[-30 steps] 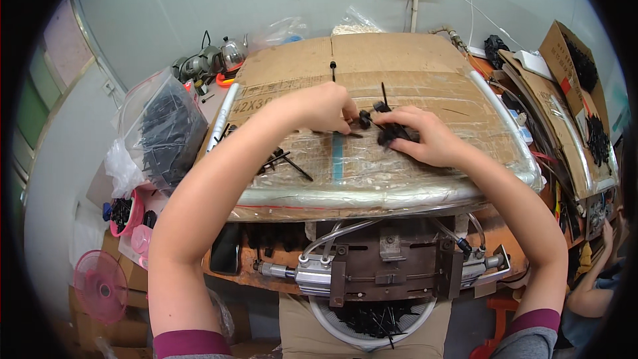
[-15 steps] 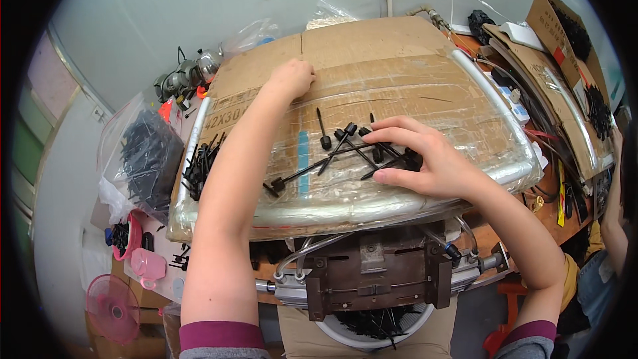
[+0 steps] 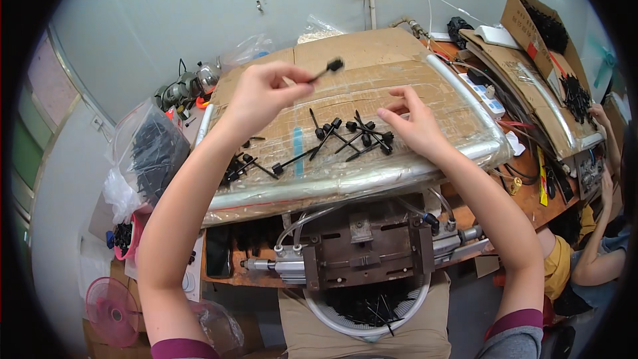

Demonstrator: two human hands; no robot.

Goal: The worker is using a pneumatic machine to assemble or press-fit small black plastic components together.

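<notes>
A person's left grip (image 3: 266, 93) pinches one black knobbed rod (image 3: 334, 65) by its thin stem, a fingertip hold that could let it twist loose and drop. Farther right, the right grip (image 3: 413, 123) hangs parted, apparently empty; below the left grip, at least six more rods (image 3: 367, 139), too overlapped to count exactly, lie around one blue strip (image 3: 298, 139).

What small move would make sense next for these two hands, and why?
Probably bring the black stemmed piece in the left hand toward the right hand. The left hand pinches it by its thin stem, knob outward, while the right hand looks empty, thumb and fingers apart, beside similar loose pieces on the cardboard.
</notes>
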